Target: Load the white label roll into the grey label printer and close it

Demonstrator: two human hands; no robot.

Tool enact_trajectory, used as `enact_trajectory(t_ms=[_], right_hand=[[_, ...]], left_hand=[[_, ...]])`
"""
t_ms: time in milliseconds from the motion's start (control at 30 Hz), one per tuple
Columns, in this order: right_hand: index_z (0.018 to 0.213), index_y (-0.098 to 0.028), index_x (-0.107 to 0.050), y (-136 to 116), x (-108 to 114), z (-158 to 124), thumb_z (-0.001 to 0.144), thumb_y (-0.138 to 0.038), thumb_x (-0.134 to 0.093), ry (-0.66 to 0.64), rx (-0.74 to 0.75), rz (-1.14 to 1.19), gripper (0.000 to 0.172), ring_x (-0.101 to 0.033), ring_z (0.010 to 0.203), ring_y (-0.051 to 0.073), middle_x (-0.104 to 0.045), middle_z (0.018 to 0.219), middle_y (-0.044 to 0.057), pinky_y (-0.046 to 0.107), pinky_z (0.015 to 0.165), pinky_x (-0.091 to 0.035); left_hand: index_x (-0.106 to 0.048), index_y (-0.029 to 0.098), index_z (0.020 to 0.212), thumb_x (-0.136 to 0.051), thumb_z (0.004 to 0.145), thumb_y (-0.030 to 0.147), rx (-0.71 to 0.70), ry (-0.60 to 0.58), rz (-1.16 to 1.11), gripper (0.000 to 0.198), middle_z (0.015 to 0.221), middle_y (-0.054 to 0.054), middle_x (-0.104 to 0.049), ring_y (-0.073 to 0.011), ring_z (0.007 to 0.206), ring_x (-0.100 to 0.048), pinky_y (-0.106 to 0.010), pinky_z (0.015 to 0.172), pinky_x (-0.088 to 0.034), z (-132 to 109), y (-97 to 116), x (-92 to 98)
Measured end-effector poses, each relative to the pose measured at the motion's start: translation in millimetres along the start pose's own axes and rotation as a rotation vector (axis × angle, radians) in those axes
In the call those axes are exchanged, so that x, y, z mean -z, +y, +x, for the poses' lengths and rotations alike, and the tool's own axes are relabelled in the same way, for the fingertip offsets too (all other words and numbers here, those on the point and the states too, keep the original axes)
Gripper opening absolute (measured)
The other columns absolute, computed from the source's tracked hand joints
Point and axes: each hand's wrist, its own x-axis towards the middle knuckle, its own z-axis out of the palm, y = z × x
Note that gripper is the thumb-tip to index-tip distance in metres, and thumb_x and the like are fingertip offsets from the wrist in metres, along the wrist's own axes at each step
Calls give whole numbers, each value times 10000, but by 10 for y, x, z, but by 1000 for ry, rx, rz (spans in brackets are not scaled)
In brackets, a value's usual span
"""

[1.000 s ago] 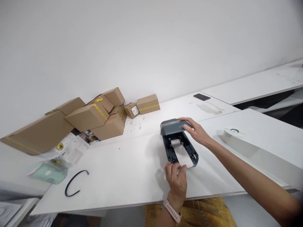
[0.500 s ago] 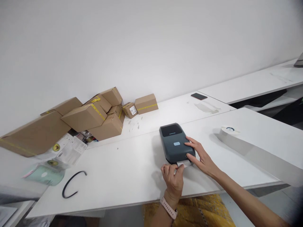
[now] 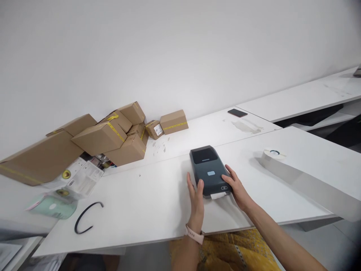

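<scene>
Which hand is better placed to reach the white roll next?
Probably the right hand: it's on the side of the dark device nearer the white roll; the left hand is opposite.

We take this for a packing workspace, perhaps a corner of an office or stockroom (we cannot tell which). At the far left we see a heap of cardboard boxes (image 3: 97, 139) banded with yellow tape (image 3: 116, 131), and one small box (image 3: 151, 130) beside it wears a white label (image 3: 158, 130). Nearer, on the left, lies a printed sheet (image 3: 88, 178). A dark device (image 3: 209, 165), apparently a label printer, white paper (image 3: 218, 195) showing at its near edge, sits on the white worktop (image 3: 141, 210), and a roll (image 3: 275, 153) with a long white strip (image 3: 301, 180) lies to its right. A white wall (image 3: 180, 56) and papers (image 3: 7, 254) at the near left suit such premises.
</scene>
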Motion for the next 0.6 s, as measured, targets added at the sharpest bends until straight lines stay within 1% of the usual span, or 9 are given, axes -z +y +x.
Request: enact_trajectory(t_ms=[33,67,100,167,267,400,500,600], right_hand=[[1416,-320,-427,-3,11,-3,772,-541,-687,-15,-35,-3,729,-499,1301,290,-518,1440,45,477,1109,-378],[1405,-310,-452,-10,25,-5,775,-547,-680,-33,-51,-11,711,-518,1283,301,-546,1415,46,494,1102,-387],[1383,-304,-485,-19,40,-7,781,-551,-670,-55,-56,-22,677,-534,1267,309,-574,1387,46,511,1093,-396],[1343,-305,-532,-39,59,-11,802,-554,-642,-101,-51,-45,606,-549,1251,316,-608,1350,38,531,1083,-404],[1339,-312,-529,-53,57,-25,831,-554,-604,-113,-46,-67,568,-547,1257,310,-601,1360,28,535,1095,-389],[1358,-298,-500,-28,25,-33,836,-549,-599,-79,-33,-67,587,-541,1258,320,-591,1370,42,541,1083,-397],[1364,-292,-491,14,6,-14,834,-554,-597,-40,-18,-71,601,-538,1255,330,-585,1374,50,544,1063,-413],[1370,-286,-485,82,12,12,837,-572,-585,-17,5,-103,613,-528,1264,335,-570,1391,57,540,1044,-432]], left_hand=[[-293,264,1501,-537,899,534,108,-57,-94,704,1591,-80,-280,-244,1428,-333,-358,1102,-390,59,50,-26],[-310,257,1495,-572,876,542,178,-106,-167,730,1575,-81,-320,-245,1411,-366,-350,1093,-405,107,91,-47],[-335,253,1484,-607,856,535,213,-136,-217,740,1551,-83,-368,-248,1390,-400,-351,1085,-417,141,121,-62],[-377,255,1462,-659,828,500,213,-155,-259,736,1503,-84,-443,-257,1350,-452,-370,1071,-435,169,154,-75],[-430,261,1431,-666,823,478,176,-131,-257,687,1460,-84,-497,-269,1322,-483,-400,1051,-452,149,154,-78],[-451,268,1416,-652,824,479,164,-108,-245,659,1443,-78,-515,-269,1301,-503,-393,1011,-483,148,111,-100],[-441,263,1419,-645,829,479,170,-114,-262,661,1450,-77,-504,-259,1288,-516,-362,995,-492,204,98,-132],[-419,255,1433,-633,839,484,160,-134,-262,671,1445,-80,-505,-251,1281,-519,-342,994,-487,238,129,-140]])
